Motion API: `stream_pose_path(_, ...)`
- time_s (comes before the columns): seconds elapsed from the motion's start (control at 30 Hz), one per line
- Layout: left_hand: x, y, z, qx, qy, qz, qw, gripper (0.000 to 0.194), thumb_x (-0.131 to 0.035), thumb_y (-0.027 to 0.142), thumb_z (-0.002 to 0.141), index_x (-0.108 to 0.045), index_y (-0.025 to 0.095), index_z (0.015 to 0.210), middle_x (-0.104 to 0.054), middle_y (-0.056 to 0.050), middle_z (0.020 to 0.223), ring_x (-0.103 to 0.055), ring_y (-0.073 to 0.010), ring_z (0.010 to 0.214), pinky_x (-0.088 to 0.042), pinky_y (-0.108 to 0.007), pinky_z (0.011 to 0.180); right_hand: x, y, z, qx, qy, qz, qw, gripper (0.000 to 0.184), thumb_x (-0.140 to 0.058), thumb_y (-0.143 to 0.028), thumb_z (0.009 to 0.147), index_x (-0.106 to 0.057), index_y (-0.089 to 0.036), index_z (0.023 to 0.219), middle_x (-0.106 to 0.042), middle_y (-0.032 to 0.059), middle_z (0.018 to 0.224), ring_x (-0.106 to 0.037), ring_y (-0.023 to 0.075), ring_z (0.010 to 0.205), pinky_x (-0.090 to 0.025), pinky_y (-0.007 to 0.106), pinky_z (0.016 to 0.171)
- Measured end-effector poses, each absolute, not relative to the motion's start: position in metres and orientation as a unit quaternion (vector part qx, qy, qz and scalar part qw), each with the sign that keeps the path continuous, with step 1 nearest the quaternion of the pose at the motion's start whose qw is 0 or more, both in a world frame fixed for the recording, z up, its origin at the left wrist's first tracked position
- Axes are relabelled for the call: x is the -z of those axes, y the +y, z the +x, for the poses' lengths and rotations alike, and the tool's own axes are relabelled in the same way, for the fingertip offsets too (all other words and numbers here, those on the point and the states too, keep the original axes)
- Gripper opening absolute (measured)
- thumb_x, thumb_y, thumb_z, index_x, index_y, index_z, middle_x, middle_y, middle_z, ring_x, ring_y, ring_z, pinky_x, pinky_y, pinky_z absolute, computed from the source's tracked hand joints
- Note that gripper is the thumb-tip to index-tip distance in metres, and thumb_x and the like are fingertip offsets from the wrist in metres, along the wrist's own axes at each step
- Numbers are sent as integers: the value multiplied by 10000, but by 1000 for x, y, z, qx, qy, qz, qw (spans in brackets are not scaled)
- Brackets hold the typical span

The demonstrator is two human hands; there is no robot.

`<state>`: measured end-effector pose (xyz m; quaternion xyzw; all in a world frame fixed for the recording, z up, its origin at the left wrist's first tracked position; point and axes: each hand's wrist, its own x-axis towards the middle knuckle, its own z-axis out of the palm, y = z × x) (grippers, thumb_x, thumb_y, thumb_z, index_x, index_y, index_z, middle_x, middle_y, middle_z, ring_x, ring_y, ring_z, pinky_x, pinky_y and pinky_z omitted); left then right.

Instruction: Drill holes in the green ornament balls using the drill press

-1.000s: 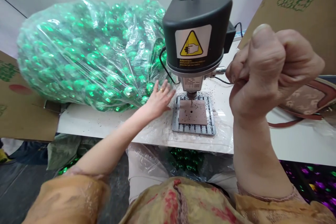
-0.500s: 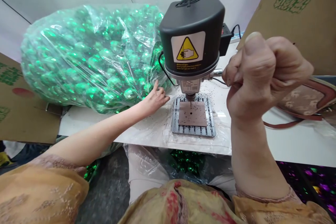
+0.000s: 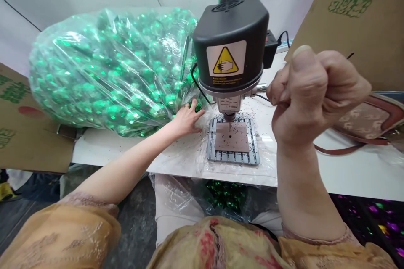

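A black bench drill press [image 3: 232, 38] stands in front of me. Its bit points down at a brown square board [image 3: 232, 142] with a dark hole, lying on the slotted metal base [image 3: 211, 147]. My right hand [image 3: 312, 92] is closed in a fist beside the machine, where a metal feed lever [image 3: 260, 88] runs into it; the grip itself is hidden. With fingers spread, my left hand [image 3: 187, 119] reaches to the right end of a clear plastic bag [image 3: 104, 71] full of shiny green faceted balls. The fingertips are at a green ball [image 3: 196, 106] there.
Dark shavings lie around the base on the white table [image 3: 101, 147]. Cardboard boxes stand left [image 3: 31, 134] and right [image 3: 353, 29]. A patterned bag [image 3: 362, 117] with a brown strap lies at the right. More green balls [image 3: 225, 195] sit in plastic at my lap.
My left hand has spread its fingers and reached slightly farther into the bag's end. The plastic has shifted. My right fist stays almost in place, a little lower.
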<state>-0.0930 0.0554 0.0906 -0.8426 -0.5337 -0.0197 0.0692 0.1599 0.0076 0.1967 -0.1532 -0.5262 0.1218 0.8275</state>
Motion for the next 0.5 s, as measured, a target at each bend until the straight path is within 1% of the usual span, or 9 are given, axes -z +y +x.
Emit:
stream_pose_path(0.03,-91,55,-91,34,-535,-842,50,677,-922,369,588,-650,230,1192,-442,-180,1443,-594,-401,1138,-501,-513,965,-196,8,160,-123,-525,-155,828,451,-620,-194,880,-300,-214,562,-280,-54,462,-368,95,409,-239,311,443)
stream_pose_path(0.07,-93,55,-89,59,-536,-841,32,638,-900,399,631,-653,230,1194,-460,-172,1414,-600,-386,1141,-509,-498,964,-196,8,160,-125,-525,-157,827,452,-625,-202,880,-306,-214,560,-283,-54,460,-374,97,414,-240,313,446)
stream_pose_path(0.17,-98,49,-82,208,-536,-818,3,424,-741,380,834,-634,253,1225,-524,-122,1323,-617,-300,1156,-525,-423,968,-195,8,161,-122,-523,-151,830,465,-632,-209,878,-292,-210,561,-258,-53,467,-389,96,413,-234,311,444)
stream_pose_path(0.2,-99,45,-79,270,-527,-806,-6,393,-715,370,860,-627,261,1226,-554,-103,1285,-617,-275,1159,-524,-405,977,-194,8,161,-119,-526,-148,829,461,-627,-203,880,-290,-208,565,-248,-53,472,-393,95,410,-233,310,441)
stream_pose_path(0.27,-99,34,-71,386,-500,-774,-50,405,-728,395,850,-614,266,1216,-607,-74,1217,-624,-241,1146,-520,-381,995,-194,8,161,-119,-529,-144,828,453,-615,-193,882,-286,-207,572,-232,-53,479,-391,94,403,-227,309,434)
stream_pose_path(0.33,-94,20,-61,474,-483,-720,-155,461,-734,450,841,-578,267,1234,-637,-62,1170,-664,-205,1031,-550,-352,930,-194,8,161,-120,-531,-145,826,447,-614,-200,882,-289,-209,575,-238,-54,474,-375,92,396,-221,313,429)
stream_pose_path(0.4,-85,5,-50,520,-475,-647,-292,476,-662,505,887,-522,273,1278,-652,-58,1121,-685,-168,865,-580,-325,799,-194,8,161,-121,-531,-142,827,446,-612,-194,880,-289,-207,573,-241,-53,470,-366,90,393,-216,314,428)
stream_pose_path(0.47,-74,-9,-38,526,-468,-569,-425,451,-520,542,956,-465,278,1319,-655,-54,1057,-670,-147,717,-577,-313,664,-195,8,161,-123,-530,-135,828,435,-601,-163,877,-295,-200,570,-247,-51,472,-366,86,396,-215,312,434)
stream_pose_path(0.5,-68,-15,-32,512,-465,-527,-493,438,-419,545,992,-432,281,1340,-651,-53,1021,-650,-142,643,-561,-309,589,-196,9,161,-125,-529,-130,829,428,-593,-139,874,-299,-195,567,-251,-49,475,-369,83,399,-215,311,438)
